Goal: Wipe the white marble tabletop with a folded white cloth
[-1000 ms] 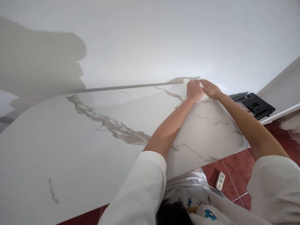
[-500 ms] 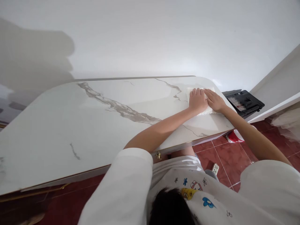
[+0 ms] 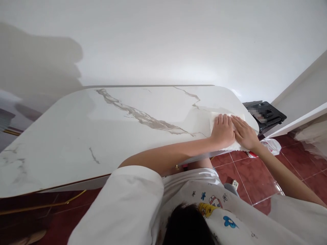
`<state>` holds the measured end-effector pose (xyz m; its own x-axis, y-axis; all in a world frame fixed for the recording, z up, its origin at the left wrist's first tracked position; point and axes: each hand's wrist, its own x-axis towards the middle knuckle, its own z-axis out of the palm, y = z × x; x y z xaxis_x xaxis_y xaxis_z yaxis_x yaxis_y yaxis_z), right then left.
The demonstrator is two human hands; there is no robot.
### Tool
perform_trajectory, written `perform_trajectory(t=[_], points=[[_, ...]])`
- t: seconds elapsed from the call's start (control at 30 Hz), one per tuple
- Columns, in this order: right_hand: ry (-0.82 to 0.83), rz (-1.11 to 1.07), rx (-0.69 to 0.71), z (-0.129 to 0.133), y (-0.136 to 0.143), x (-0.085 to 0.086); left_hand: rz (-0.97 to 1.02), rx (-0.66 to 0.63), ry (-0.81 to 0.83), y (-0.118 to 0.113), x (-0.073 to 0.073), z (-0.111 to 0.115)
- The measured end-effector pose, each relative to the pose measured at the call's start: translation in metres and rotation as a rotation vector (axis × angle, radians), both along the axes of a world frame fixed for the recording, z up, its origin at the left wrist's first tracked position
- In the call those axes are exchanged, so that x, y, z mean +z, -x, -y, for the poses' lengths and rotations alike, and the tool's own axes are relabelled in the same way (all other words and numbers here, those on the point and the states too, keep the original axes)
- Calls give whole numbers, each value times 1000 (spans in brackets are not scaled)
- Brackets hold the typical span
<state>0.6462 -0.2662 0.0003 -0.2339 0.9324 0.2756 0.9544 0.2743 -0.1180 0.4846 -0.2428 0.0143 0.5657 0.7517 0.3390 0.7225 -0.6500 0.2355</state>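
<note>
A thin white cloth (image 3: 213,119) with a crinkled edge lies under both hands, near the right end of a white marble-patterned tabletop (image 3: 143,143). It could be paper; I cannot tell. My left hand (image 3: 223,132) presses down on it with bent fingers gripping its surface. Right beside it, my right hand (image 3: 245,133) rests with fingers stretched out and laid flat on the cloth, their tips close to the left hand's fingers. The cloth's near edge reaches the front edge of the tabletop. Its middle is hidden beneath the hands.
The tabletop's back edge runs along a white wall (image 3: 153,41). Past its right end stands a black case-like object (image 3: 272,114). On the red tiled floor (image 3: 255,177) are a white plastic bag (image 3: 272,146) and a power strip (image 3: 234,184).
Both hands have drawn the cloth toward my body and a little to the right, from farther back on the tabletop to its front edge. The view has shifted slightly.
</note>
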Motion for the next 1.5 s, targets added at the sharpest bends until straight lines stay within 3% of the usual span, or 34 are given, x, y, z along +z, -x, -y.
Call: perform_trajectory(t=[0.13, 0.23, 0.47, 0.67, 0.87, 1.07, 1.3, 1.5], points=[[-39, 42, -32, 5, 7, -1, -17, -46, -16, 6, 0, 1], [-29, 63, -22, -12, 13, 0, -28, -33, -10, 12, 3, -14], [3, 46, 44, -101, 18, 2, -23, 52, 52, 17, 10, -83], [34, 30, 104, -180, 24, 2, 21, 127, 66, 21, 7, -150], [52, 58, 69, -244, 46, 4, 56, 157, 51, 39, 0, -215], [21, -11, 91, -293, 60, 2, 116, 198, 42, 49, -6, -260], [17, -39, 24, -319, 69, 2, 100, 231, 33, 53, -9, -290], [0, -49, 62, -313, 68, 3, 71, 231, 24, 54, -6, -278]])
